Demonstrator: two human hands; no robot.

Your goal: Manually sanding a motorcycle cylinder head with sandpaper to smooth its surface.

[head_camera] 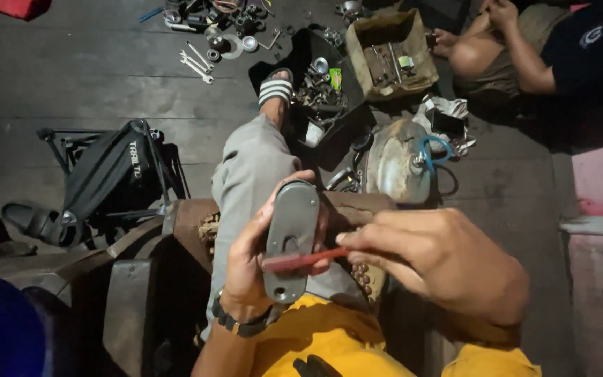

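My left hand [249, 258] grips a long grey metal cover plate [291, 237] with rounded ends, held upright over my lap. My right hand [441, 262] pinches a thin red tool [301, 261], like a small brush handle, and lays it flat across the plate's lower half. A dark bracelet circles my left wrist. My grey-trousered leg [252, 167] stretches forward to a striped sandal [276, 86].
A black tray of metal parts [319, 91] and a cardboard box of tools [389, 56] lie ahead. Wrenches [197, 63] are scattered on the dark floor. A round metal housing with a blue hose [403, 157] sits nearby. Another person [525, 49] sits at the upper right. A folded black stand [116, 171] lies on the left.
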